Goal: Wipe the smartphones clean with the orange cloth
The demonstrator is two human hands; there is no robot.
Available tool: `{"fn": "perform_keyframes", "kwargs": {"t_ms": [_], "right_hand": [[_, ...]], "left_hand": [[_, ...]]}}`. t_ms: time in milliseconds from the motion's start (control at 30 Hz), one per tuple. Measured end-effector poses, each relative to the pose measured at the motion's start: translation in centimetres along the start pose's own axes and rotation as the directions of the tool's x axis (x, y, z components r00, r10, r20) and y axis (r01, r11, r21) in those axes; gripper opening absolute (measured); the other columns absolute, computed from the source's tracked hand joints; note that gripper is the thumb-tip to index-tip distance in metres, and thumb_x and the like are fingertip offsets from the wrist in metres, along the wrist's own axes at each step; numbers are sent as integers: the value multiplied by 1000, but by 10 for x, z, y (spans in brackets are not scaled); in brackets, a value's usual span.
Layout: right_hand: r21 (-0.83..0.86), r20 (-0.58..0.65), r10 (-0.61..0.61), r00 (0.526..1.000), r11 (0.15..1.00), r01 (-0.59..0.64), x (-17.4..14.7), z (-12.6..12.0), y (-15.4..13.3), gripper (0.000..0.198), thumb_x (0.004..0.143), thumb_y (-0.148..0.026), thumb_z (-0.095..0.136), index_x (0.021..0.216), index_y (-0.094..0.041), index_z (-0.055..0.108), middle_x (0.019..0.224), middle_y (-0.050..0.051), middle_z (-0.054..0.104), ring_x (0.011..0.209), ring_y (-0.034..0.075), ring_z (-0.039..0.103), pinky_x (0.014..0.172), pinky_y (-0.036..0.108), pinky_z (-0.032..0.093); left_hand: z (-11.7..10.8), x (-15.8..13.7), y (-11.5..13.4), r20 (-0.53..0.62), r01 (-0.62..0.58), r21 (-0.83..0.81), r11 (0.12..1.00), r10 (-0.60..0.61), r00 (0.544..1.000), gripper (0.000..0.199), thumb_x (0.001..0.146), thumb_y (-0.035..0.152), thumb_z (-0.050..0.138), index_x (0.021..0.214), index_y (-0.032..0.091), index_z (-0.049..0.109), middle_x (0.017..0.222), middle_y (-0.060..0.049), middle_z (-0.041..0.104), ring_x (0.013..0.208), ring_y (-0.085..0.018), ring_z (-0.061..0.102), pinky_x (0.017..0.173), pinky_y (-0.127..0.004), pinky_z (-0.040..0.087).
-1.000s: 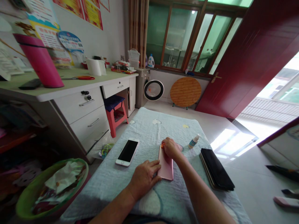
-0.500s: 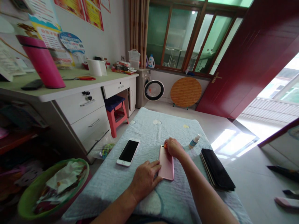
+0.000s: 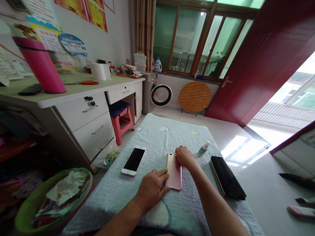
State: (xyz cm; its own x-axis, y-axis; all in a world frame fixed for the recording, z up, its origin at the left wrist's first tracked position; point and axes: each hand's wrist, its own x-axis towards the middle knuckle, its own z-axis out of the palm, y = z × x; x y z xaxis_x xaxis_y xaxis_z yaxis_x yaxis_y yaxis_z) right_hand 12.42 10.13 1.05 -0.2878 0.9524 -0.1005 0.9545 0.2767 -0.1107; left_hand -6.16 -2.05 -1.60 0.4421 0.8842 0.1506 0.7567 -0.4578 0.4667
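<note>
A pink smartphone (image 3: 174, 173) lies face down on the pale blue quilted cloth (image 3: 169, 136), its camera at the top left corner. My left hand (image 3: 152, 185) steadies it, with fingertips along the left edge and the thumb at the lower left corner. At the upper right of the phone's back, my right hand (image 3: 184, 156) is closed on a small orange piece (image 3: 176, 154), mostly hidden by the fingers. A white smartphone (image 3: 134, 161) rests face up to the left. Right of my right hand stands a small spray bottle (image 3: 203, 148).
A stack of dark tablets or cases (image 3: 227, 178) lies at the cloth's right edge. On the left are a desk (image 3: 93, 95) with a pink flask (image 3: 41, 65), a red stool (image 3: 121, 123) and a green basket (image 3: 23, 213) of crumpled waste. A red door (image 3: 236, 82) is at right.
My right hand has shifted slightly right, toward the phone's right edge, uncovering the camera corner. My left hand stays on the phone. The whole view has shifted slightly.
</note>
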Motion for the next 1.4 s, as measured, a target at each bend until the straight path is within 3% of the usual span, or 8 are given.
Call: {"fn": "perform_keyframes", "kwargs": {"t_ms": [333,500,633,867,1033,1167,1300,1400], "right_hand": [[54,-60,-160,985,985,164,7,13,-31,24,92,-15,44,93,-18,68,99,8,61,88,19,51,73,27,35],[78,-79,-219,972,971,225,-14,13,-33,24,94,-17,44,94,-20,68,101,6,59,91,18,48,74,27,34],[88,-97,-263,960,958,271,-34,16,-39,23,94,-18,45,90,-21,68,96,6,58,90,18,47,75,28,35],[132,-58,-338,939,930,343,-67,24,-46,10,86,-20,58,86,-20,68,95,5,57,88,18,47,75,29,37],[235,-72,-360,930,900,367,-87,26,-47,12,86,-17,58,80,-21,68,97,3,56,91,17,47,78,27,38],[271,-89,-371,924,884,381,-95,23,-49,16,88,-15,56,85,-22,70,102,3,56,91,16,48,78,26,38],[307,-112,-391,913,861,406,-101,20,-51,18,90,-16,54,89,-23,71,103,3,57,92,15,49,80,25,39],[321,-121,-370,921,863,389,-107,20,-49,18,91,-18,55,89,-23,72,98,3,58,90,15,50,77,24,39]], "left_hand": [[4,-1,-3,-48,-27,3,1000,27,998,37,89,42,61,122,25,59,132,-4,60,102,-26,61,90,-41,50],[20,-2,-12,-235,-9,-53,999,-4,972,61,84,46,65,133,18,41,133,-15,52,122,-32,52,98,-46,48],[24,-2,-15,-318,-46,-109,993,9,948,70,85,49,63,139,23,27,135,-15,47,126,-32,49,99,-48,47],[22,-2,-17,-258,-60,-146,987,21,966,81,85,32,64,147,27,12,142,-13,45,126,-29,50,103,-47,44],[15,-2,-17,-110,-56,-141,988,41,993,85,79,23,61,149,27,14,134,-8,54,115,-26,54,99,-42,46],[6,-2,-13,-6,-24,-84,996,24,1000,87,70,14,56,149,25,23,122,-6,61,107,-26,55,95,-40,46],[-3,0,-6,28,15,-57,998,-14,1000,68,80,14,47,146,23,35,115,-5,65,100,-24,57,90,-37,46],[-6,2,-4,31,-31,-84,996,34,999,54,86,16,45,138,28,48,123,-2,65,105,-23,58,96,-37,43]]}}
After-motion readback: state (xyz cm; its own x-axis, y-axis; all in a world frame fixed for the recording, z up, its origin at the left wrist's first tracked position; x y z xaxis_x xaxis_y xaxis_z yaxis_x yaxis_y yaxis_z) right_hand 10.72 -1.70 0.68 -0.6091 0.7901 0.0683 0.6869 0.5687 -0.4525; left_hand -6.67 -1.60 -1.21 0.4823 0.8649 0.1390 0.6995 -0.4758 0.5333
